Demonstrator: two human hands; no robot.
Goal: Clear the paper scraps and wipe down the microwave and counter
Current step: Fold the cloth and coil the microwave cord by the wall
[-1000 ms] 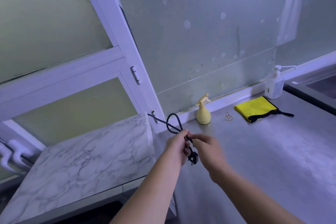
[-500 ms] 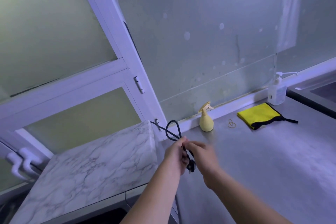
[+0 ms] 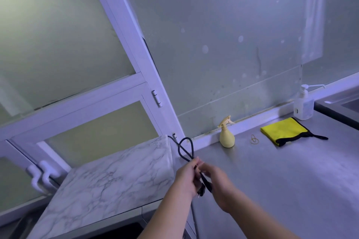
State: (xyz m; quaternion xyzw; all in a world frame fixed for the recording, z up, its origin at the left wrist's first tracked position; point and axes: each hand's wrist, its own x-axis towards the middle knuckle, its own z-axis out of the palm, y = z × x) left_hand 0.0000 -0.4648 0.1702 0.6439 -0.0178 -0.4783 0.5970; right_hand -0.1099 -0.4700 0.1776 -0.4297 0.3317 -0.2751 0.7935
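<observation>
Marble-patterned microwave [image 3: 108, 176] sits at the grey bench's [image 3: 281, 180] left end, not yet wiped. In the last second its looped black power cord [image 3: 184, 147] has barely shifted. The left hand [image 3: 186, 178] grips it and the right hand [image 3: 219, 182] pinches alongside, so wiping waits.

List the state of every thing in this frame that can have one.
power cord, unplugged, doubled into a loop, plug hanging free
left hand, grips the power cord below the loop
right hand, pinches the power cord beside the left hand
spray bottle, upright on the counter
pump bottle, upright
yellow cloth, folded flat on the counter
rubber band, lying loose on the counter
</observation>
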